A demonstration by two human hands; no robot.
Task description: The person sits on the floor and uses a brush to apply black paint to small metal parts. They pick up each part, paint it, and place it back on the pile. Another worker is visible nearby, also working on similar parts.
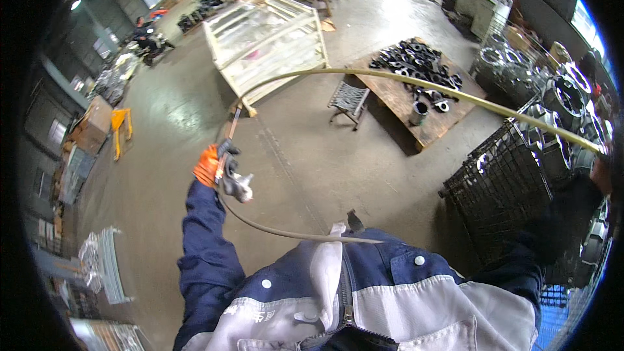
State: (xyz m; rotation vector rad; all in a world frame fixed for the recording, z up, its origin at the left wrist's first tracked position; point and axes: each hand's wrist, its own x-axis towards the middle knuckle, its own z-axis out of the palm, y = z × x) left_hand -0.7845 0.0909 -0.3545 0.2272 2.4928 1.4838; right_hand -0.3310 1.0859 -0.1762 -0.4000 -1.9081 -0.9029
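Olive-yellow strap [455,93], likely plastic or springy steel, bows across the head view from hand to hand; its tapering tail loops back over the jacket front [406,257]. Left hand [219,166], orange glove, is curled round the strap. Right hand [602,172] is at the strap's far end, dark at the rim; can't tell if it's pinching. Arms are spread wide, probably to hold the stiff loop off the body.

Mesh basket [494,179] crowds the right arm; its rim and the ring-shaped castings [564,95] look like snag points. Wire-topped stool [351,99] and low wooden platform [383,94] with black parts [416,65] sit beyond. White crate [270,75] bounds the front. Concrete floor [175,117] gives the left arm more swing room.
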